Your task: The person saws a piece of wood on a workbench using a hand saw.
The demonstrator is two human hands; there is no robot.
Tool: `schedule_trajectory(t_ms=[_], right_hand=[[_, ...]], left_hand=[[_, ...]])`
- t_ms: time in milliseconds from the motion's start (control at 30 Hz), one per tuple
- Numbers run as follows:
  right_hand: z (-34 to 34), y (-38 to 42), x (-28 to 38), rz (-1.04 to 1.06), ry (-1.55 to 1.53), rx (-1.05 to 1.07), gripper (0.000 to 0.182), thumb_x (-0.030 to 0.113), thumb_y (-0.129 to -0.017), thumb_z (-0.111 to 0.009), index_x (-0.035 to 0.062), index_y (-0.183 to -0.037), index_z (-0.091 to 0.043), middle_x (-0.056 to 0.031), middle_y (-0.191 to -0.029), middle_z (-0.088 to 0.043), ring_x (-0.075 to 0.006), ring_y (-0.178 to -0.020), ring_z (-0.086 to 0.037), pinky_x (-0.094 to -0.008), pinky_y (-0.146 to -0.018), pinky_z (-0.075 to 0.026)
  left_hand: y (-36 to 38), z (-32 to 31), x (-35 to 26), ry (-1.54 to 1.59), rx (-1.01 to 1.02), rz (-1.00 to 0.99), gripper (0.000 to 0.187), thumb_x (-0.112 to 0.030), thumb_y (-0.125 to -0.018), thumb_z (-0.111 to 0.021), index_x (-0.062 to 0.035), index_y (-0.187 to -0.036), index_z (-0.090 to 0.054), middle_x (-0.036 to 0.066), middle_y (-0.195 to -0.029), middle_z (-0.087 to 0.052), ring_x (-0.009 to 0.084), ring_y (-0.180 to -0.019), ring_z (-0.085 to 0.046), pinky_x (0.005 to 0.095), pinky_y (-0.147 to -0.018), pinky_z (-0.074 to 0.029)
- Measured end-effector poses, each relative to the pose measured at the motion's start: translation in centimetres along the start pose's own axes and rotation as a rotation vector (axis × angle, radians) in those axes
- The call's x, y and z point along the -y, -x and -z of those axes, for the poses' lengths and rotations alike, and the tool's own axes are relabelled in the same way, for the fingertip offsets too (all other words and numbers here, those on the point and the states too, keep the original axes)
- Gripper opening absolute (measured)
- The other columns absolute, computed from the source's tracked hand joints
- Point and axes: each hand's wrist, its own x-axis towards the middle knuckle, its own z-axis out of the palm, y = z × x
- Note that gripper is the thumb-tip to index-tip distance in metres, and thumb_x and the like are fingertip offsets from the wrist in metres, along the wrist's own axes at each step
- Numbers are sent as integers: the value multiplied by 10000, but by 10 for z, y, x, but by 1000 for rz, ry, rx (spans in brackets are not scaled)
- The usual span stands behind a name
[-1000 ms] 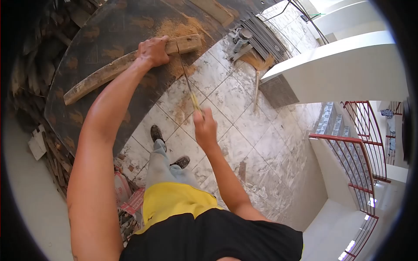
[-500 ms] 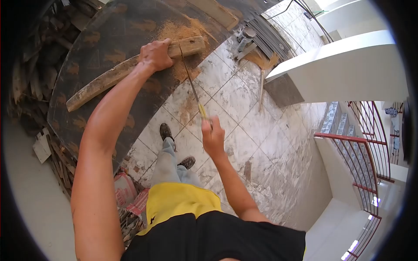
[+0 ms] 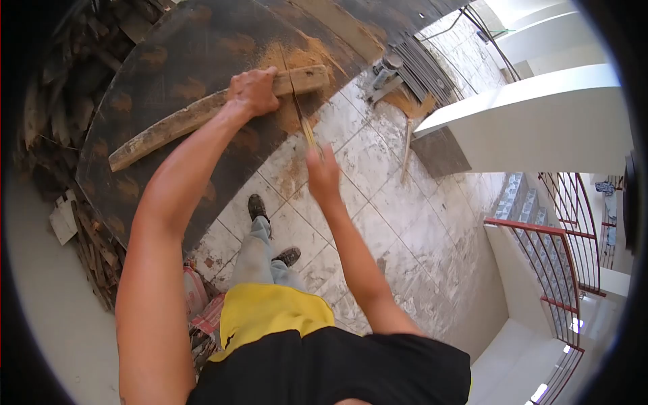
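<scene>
A long, slightly curved piece of wood [image 3: 169, 132] lies across a dark board tabletop [image 3: 182, 61]. My left hand [image 3: 253, 92] is closed over the wood near its right end, pressing it on the board. In my right hand [image 3: 322, 172] is the yellow handle of a handsaw [image 3: 301, 118]. The blade crosses the wood just right of my left hand, and its tip reaches past the far side. Orange-brown sawdust [image 3: 307, 50] is heaped behind and around the cut.
Scrap wood [image 3: 50, 121] is piled at the left. A can [image 3: 388, 64] and grey strips [image 3: 428, 74] sit on the dirty tiled floor [image 3: 405, 229]. At the right are a low white wall [image 3: 526, 121] and red railings [image 3: 526, 225]. Bags [image 3: 196, 293] lie near my legs.
My right hand has pushed the saw forward, so more blade now extends beyond the wood. My left hand stays on the wood. The view has shifted slightly.
</scene>
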Motion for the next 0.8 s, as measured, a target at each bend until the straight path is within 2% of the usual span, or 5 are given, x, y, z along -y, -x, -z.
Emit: schedule_trajectory(t_ms=[100, 367, 467, 567, 800], right_hand=[[-33, -74, 28, 85, 66, -76, 355, 370, -1016, -550, 20, -961, -552, -173, -699, -629, -296, -668, -661, -437, -616, -493], [-40, -106, 51, 83, -94, -38, 413, 428, -1014, -563, 15, -1006, -566, -201, -722, -643, -340, -687, -669, -437, -643, -500], [-45, -118, 49, 83, -71, -40, 419, 435, -1015, -554, 17, -1019, -568, -219, -748, -655, -374, -716, -675, -454, -673, -502], [-51, -125, 50, 47, -62, -28, 417, 434, -1019, -540, 18, -1036, -567, -238, -776, -665, -413, -766, -680, -474, -712, -504], [-28, -89, 75, -18, -9, 21, 374, 414, -1029, -506, 72, -1163, -569, -268, -867, -670, -481, -873, -657, -488, -777, -507]], left_hand=[[-4, 9, -3, 38, 33, 29, 479, -323, -732, -718, -101, -1152, -658, 183, -1096, -717, 374, -1066, -687, 475, -906, -550], [-46, 46, 35, 236, 115, -89, 746, -458, -638, -854, -59, -1234, -649, 231, -1275, -588, 356, -1232, -580, 447, -997, -495], [-54, 4, 34, 14, 35, -48, 907, -493, -579, -910, -56, -1296, -568, 197, -1274, -567, 372, -1222, -562, 500, -1024, -454], [-38, -8, 32, -97, -219, -171, 923, -492, -571, -918, -47, -1288, -545, 193, -1276, -558, 354, -1232, -545, 487, -1047, -423], [-43, -22, 39, 27, -265, -207, 836, -475, -567, -898, -70, -1214, -556, 119, -1183, -575, 316, -1181, -555, 463, -962, -439]])
